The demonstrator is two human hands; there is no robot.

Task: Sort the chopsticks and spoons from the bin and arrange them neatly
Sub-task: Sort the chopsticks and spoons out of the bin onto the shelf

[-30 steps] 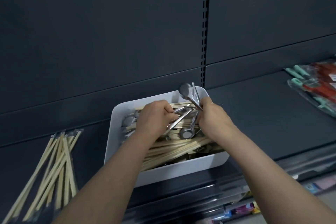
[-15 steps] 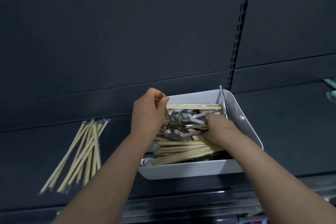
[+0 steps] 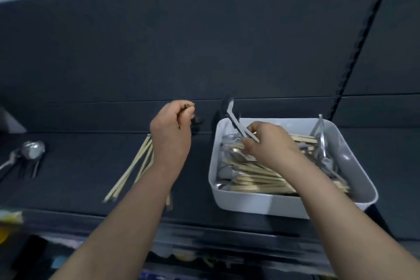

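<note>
Dark grey shelving (image 3: 75,188) is serving as the work surface, with a matching back panel (image 3: 204,52) rising behind it.

The right hand (image 3: 270,145) is reaching into the white bin (image 3: 261,208). Its fingers are pinching the handles of the raised spoons (image 3: 234,120), whose bowls are pointing up past the bin's far left rim. Blur is hiding the exact count; two handles appear to be in the pinch.

The left hand (image 3: 171,136) is hovering outside the bin, above the far end of the sorted chopsticks (image 3: 134,168). Its fingers are curling into a fist. A dark smear is showing beside the fingertips, and it cannot be determined whether this hand is holding anything.

Inside the bin, the loose chopsticks (image 3: 261,180) are lying in a thick layer, with the mixed spoons (image 3: 236,155) showing among them at the left. The leaning spoons (image 3: 320,134) are standing against the far right corner.

On the shelving, well apart from the bin at the far left, the sorted spoons (image 3: 31,151) are lying as a small group. The sorted chopsticks are fanning out between that group and the bin.

Progress assessment: sorting is under way but appears far from complete. Most pieces are in the bin, and both shelf groups are looking loose rather than neatly aligned.
</note>
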